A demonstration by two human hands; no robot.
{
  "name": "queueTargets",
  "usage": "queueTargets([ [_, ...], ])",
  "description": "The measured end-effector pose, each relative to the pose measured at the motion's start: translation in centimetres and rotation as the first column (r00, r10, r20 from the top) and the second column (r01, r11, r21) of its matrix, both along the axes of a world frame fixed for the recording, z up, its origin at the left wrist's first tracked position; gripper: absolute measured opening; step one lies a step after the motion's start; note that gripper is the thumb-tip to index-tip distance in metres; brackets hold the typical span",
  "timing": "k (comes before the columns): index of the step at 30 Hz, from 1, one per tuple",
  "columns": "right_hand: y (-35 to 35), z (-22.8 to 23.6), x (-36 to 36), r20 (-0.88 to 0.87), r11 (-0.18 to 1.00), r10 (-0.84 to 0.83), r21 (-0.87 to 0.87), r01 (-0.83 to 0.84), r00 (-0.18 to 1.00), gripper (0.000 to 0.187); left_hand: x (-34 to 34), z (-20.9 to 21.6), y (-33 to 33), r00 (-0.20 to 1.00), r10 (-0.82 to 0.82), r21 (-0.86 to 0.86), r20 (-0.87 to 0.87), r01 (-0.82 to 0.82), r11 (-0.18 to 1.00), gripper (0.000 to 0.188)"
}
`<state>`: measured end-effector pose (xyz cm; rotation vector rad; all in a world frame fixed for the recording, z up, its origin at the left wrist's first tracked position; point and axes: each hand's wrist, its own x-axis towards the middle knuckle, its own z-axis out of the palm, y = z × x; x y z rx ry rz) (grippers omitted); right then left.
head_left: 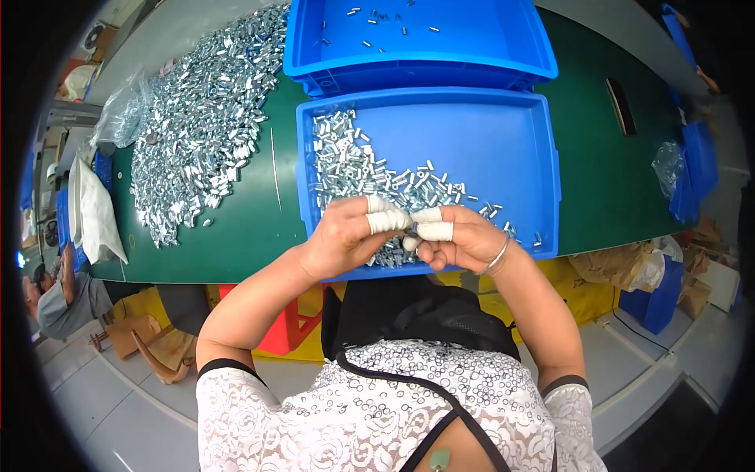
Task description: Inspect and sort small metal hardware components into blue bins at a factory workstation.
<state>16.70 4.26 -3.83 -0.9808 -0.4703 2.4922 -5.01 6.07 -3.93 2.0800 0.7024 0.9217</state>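
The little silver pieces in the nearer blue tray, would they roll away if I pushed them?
The silver pieces would probably roll a bit, since many look like short, round tubes. They're likely stiff, as their shine suggests metal. The raised wall of the nearer blue tray should keep most from escaping.

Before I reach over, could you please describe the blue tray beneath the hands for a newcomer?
On the green table, the left hand and right hand meet over the nearer blue tray. Many small metal pieces lie along its left and near sides, whereas the farther blue tray shows only a few.
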Motion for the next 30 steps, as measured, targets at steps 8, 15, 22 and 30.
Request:
queueTargets([
  [8, -3.9, -0.1, -1.2, 0.012, 0.992, -0.124, -0.029, 0.124, 0.992, 0.014, -0.3, 0.7, -3.2, 0.989, -0.001, 0.099, -0.148, 0.015, 0.995, 0.037],
  [15, -4.6, 0.0, -1.6, 0.126, 0.965, -0.242, 0.129, 0.227, 0.962, 0.013, 1.0, 0.6, -5.8, 0.978, 0.135, -0.121, -0.159, -0.155, 0.980, 0.034],
  [22, -5.9, 0.1, -2.5, 0.298, 0.881, -0.385, 0.403, 0.250, 0.874, 0.011, 1.9, -0.4, -7.6, 0.972, 0.231, -0.510, 0.046, -0.177, 0.842, 0.029],
  [30, -6.7, 1.1, -2.5, 0.371, 0.481, -0.553, 0.873, -0.078, 0.746, 0.018, 1.9, 1.7, -8.1, 0.960, 0.278, -0.500, 0.009, -0.236, 0.833, 0.028],
])
